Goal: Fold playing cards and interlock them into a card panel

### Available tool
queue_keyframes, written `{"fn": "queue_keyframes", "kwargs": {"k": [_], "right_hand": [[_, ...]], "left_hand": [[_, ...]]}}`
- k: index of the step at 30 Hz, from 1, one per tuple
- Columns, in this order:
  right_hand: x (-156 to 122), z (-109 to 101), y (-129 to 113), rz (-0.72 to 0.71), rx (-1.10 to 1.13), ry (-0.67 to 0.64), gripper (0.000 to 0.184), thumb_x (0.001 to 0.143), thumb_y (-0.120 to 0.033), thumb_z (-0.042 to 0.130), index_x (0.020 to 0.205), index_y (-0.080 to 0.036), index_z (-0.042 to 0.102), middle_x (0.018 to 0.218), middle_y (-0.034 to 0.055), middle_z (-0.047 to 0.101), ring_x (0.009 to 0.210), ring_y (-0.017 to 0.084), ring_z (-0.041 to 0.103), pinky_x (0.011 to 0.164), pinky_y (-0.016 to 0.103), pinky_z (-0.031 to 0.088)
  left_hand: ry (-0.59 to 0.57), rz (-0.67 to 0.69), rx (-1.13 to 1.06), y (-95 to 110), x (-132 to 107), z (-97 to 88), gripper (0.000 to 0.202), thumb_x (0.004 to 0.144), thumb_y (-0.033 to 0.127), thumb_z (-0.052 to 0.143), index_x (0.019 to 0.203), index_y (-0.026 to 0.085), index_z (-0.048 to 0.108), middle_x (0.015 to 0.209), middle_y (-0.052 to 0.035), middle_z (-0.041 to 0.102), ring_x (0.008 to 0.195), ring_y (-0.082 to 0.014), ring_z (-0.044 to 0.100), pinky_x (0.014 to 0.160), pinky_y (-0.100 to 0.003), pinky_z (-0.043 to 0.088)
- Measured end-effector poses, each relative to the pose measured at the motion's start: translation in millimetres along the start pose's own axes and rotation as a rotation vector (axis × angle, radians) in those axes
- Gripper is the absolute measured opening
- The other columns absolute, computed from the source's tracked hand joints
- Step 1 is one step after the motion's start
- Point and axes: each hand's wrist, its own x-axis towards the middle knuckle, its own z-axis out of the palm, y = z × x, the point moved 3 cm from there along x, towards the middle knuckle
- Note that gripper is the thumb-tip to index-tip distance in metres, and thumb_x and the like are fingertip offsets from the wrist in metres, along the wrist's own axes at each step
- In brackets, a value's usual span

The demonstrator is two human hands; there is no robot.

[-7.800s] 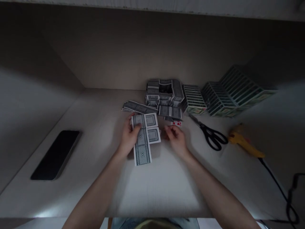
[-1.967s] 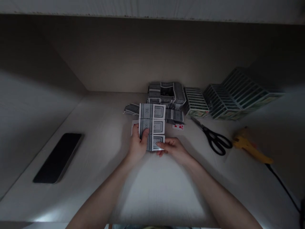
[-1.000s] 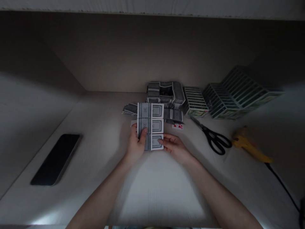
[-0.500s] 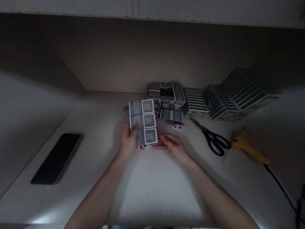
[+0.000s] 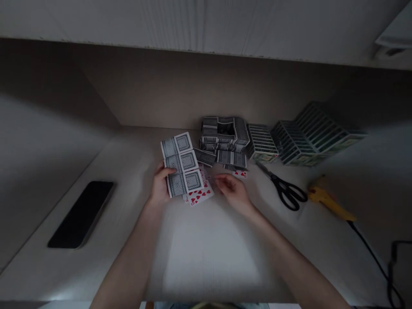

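My left hand (image 5: 160, 183) grips a panel of joined playing cards (image 5: 183, 165) by its left edge, thumb on top. Grey patterned backs face up, and the panel is tilted above the table. Partly beneath it lie loose playing cards (image 5: 201, 196) showing red hearts. Just right of these, my right hand (image 5: 232, 189) hovers with half-curled fingers, and I see nothing held in it. Behind the hands, a block built of folded cards (image 5: 225, 133) has a square opening on top. Folded card pieces (image 5: 231, 159) lie in front of it, beside another heart card (image 5: 240, 174).
Black-handled scissors (image 5: 286, 189) and a yellow glue gun (image 5: 331, 201) with a black cord lie on the right. Slatted card structures (image 5: 309, 137) stand behind them. A phone (image 5: 82, 214) rests at the left. A shelf edge (image 5: 206, 49) crosses overhead.
My left hand has shifted the card panel to the left and turned it, exposing more of the heart cards. My right hand has come away from the panel's lower right corner.
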Motion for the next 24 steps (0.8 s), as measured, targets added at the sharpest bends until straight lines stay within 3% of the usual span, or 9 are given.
{"fn": "queue_keyframes", "kwargs": {"k": [5, 8, 13, 20, 24], "right_hand": [[33.2, -2.6, -31.9, -0.397, -0.565, 0.04, 0.022, 0.078, -0.02, 0.048, 0.096, -0.017, 0.059, 0.093, 0.0069, 0.062, 0.085, 0.019, 0.055, 0.077, 0.034, 0.044], [53.6, 7.2, -49.0, -0.542, -0.843, -0.005, 0.029, 0.079, -0.019, 0.046, 0.107, -0.015, 0.054, 0.104, 0.0086, 0.059, 0.102, 0.022, 0.045, 0.089, 0.036, 0.037], [80.3, 29.4, -57.5, -0.496, -1.119, -0.095, 0.05, 0.076, -0.026, 0.052, 0.122, -0.01, 0.041, 0.118, 0.0144, 0.05, 0.113, 0.027, 0.035, 0.089, 0.038, 0.035], [88.7, 44.8, -65.0, -0.443, -1.242, -0.065, 0.034, 0.081, -0.02, 0.045, 0.114, -0.011, 0.046, 0.111, 0.0159, 0.051, 0.103, 0.026, 0.044, 0.083, 0.036, 0.037], [89.6, 48.6, -52.8, -0.352, -1.261, -0.148, 0.031, 0.079, -0.029, 0.049, 0.105, -0.013, 0.051, 0.106, 0.0142, 0.054, 0.099, 0.026, 0.047, 0.079, 0.034, 0.038]], "left_hand": [[0.014, -0.01, 0.015, -1.3, 0.0, -1.3, 0.02, 0.052, 0.011, 0.055, 0.07, 0.017, 0.06, 0.074, 0.0013, 0.063, 0.074, -0.016, 0.059, 0.062, -0.024, 0.045], [0.026, -0.032, 0.024, -1.8, -0.3, -1.8, 0.021, 0.051, 0.013, 0.055, 0.07, 0.017, 0.061, 0.073, 0.0012, 0.064, 0.07, -0.0153, 0.058, 0.06, -0.024, 0.045], [0.005, -0.094, 0.007, -5.1, -0.9, -1.2, 0.022, 0.051, 0.015, 0.055, 0.072, 0.016, 0.061, 0.071, 0.0003, 0.064, 0.068, -0.0171, 0.06, 0.058, -0.026, 0.046], [0.017, -0.142, -0.041, -5.2, -1.3, -0.9, 0.021, 0.051, 0.015, 0.055, 0.072, 0.016, 0.06, 0.069, 0.0007, 0.064, 0.065, -0.0165, 0.06, 0.056, -0.026, 0.046], [0.038, -0.105, -0.065, 0.1, 1.2, -3.9, 0.019, 0.051, 0.014, 0.055, 0.07, 0.016, 0.059, 0.068, 0.0006, 0.064, 0.066, -0.0164, 0.06, 0.056, -0.026, 0.047]]}}
